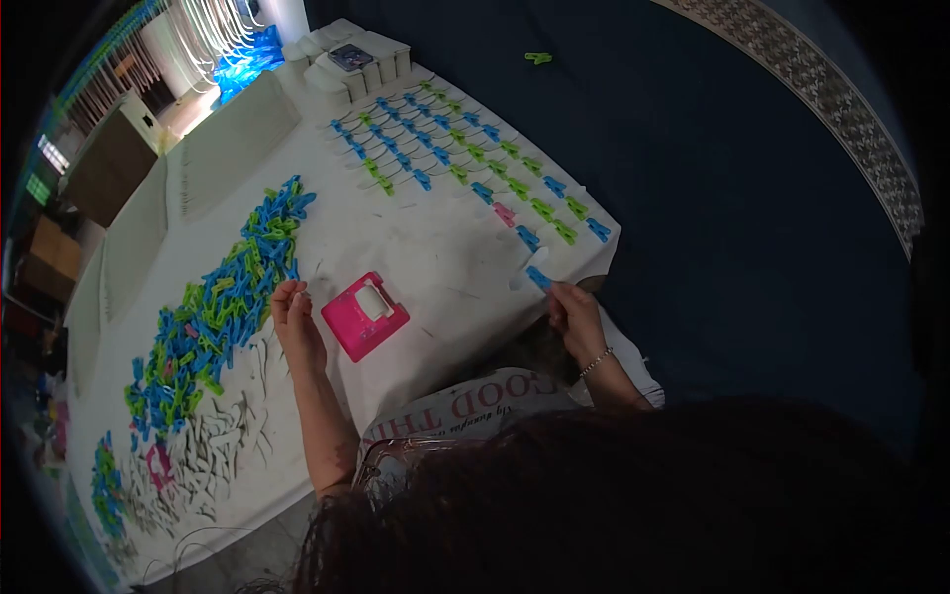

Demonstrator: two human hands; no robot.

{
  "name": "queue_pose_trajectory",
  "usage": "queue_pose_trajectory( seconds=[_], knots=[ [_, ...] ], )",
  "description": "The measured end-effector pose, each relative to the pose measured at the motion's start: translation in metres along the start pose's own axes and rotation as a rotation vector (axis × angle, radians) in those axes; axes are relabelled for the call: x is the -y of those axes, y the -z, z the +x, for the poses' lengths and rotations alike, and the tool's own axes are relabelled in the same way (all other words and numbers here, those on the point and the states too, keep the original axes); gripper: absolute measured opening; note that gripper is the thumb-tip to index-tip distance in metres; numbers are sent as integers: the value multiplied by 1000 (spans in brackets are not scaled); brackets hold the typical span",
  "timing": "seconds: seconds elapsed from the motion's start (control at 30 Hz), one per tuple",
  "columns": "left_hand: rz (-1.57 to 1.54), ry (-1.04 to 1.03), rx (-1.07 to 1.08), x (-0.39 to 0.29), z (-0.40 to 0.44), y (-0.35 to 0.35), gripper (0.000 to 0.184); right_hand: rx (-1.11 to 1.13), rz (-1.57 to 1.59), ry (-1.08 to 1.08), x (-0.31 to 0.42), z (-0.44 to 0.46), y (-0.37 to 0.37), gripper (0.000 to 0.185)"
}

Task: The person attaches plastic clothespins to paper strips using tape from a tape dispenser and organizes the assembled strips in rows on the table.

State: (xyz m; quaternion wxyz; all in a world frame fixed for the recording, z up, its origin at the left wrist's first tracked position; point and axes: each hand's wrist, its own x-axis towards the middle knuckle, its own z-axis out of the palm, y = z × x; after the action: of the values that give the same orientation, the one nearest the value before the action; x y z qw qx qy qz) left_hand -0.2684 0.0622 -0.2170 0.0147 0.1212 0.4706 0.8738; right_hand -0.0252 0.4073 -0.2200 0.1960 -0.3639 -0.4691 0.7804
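My right hand [577, 319] is at the table's front right corner, thumb and finger closed on a blue clothespin [537, 277]. That clothespin lies at the near end of a row of blue, green and pink clothespins [505, 214]. My left hand [296, 319] is beside the right edge of a large heap of blue and green clothespins [223, 302]. Its fingertips are pinched together; whatever is between them is too small to make out. Between my hands, nearer the left, sits a pink square holder [348, 335] with a white roll [374, 301] in it.
Thin dark and pale strips [213, 450] are scattered below the heap. More rows of clothespins joined by thin wires [396, 139] fill the far right of the white-covered table [416, 247]. White boxes [381, 61] stand at the far edge. One green clothespin [537, 58] lies on the dark floor.
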Motion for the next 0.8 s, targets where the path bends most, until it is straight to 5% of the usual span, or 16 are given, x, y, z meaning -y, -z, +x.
queue_pose_trajectory(
  seconds=[0.73,0.8],
  knots=[
    [74,-32,-112,-5,2,4,23,10,-104,34,10,38,11,21],
    [204,-47,-188,-20,0,0,23,-194,-268,151,16,24,-3,22]
  ],
)
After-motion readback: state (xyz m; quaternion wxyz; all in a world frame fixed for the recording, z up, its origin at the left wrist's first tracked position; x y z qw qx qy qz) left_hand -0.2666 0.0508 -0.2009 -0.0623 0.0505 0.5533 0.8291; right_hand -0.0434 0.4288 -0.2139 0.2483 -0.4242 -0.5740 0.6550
